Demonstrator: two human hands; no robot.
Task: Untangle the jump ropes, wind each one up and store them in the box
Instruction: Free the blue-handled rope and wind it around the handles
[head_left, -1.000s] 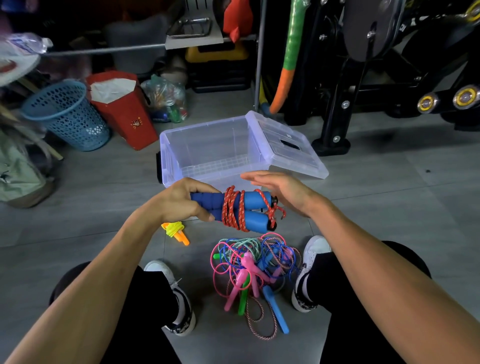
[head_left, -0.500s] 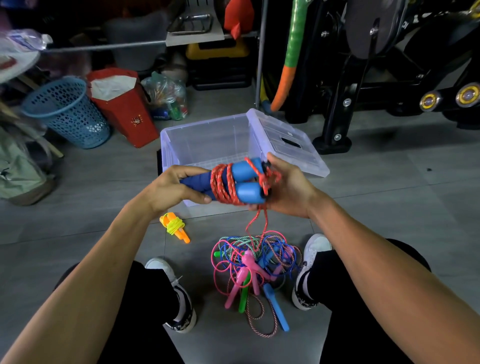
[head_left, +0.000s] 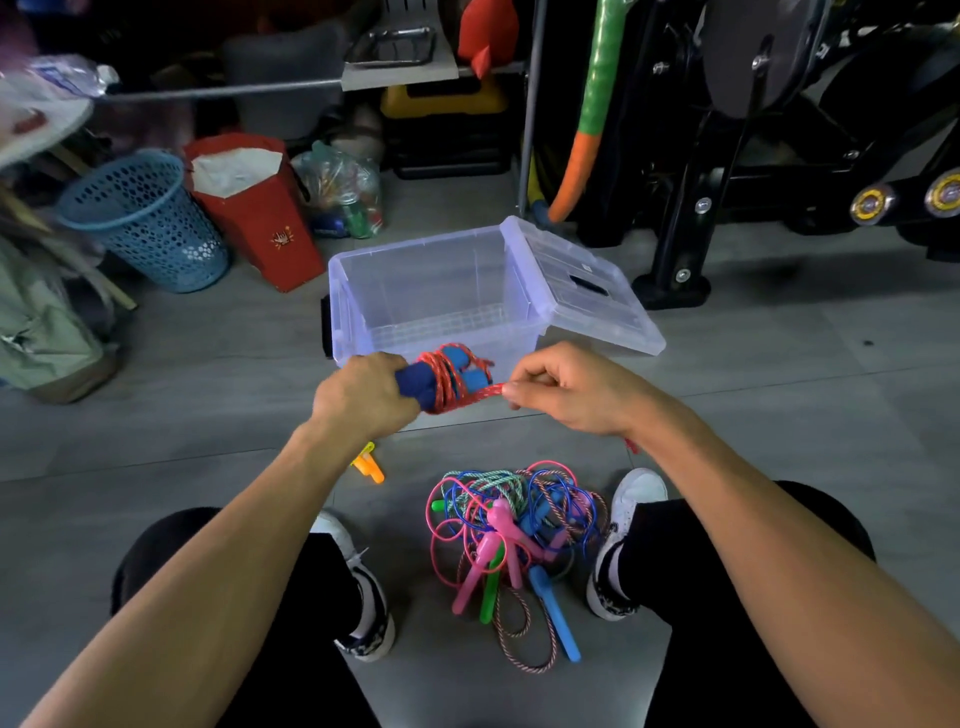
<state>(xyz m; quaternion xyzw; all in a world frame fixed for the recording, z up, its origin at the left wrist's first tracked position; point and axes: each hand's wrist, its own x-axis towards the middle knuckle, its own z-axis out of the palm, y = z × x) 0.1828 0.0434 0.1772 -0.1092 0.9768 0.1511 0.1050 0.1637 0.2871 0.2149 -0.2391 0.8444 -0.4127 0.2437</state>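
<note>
My left hand (head_left: 363, 400) grips the blue foam-handled jump rope (head_left: 447, 382), long axis pointing at three o'clock; my right hand (head_left: 566, 389) pinches its red cord (head_left: 480, 395), before the clear plastic box (head_left: 431, 291) at twelve.

Wound rope (head_left: 451, 387): red with white flecks, on blue foam handles (head_left: 470, 378). Box (head_left: 426, 291): clear, faint lilac tint. Tangled pile (head_left: 511, 525), lower centre: pink, blue, green and red-white twisted cords; pink, green, light-blue handles. Basket (head_left: 143, 221), upper left: blue, perforated. Floor (head_left: 779, 395): grey tile.
</note>
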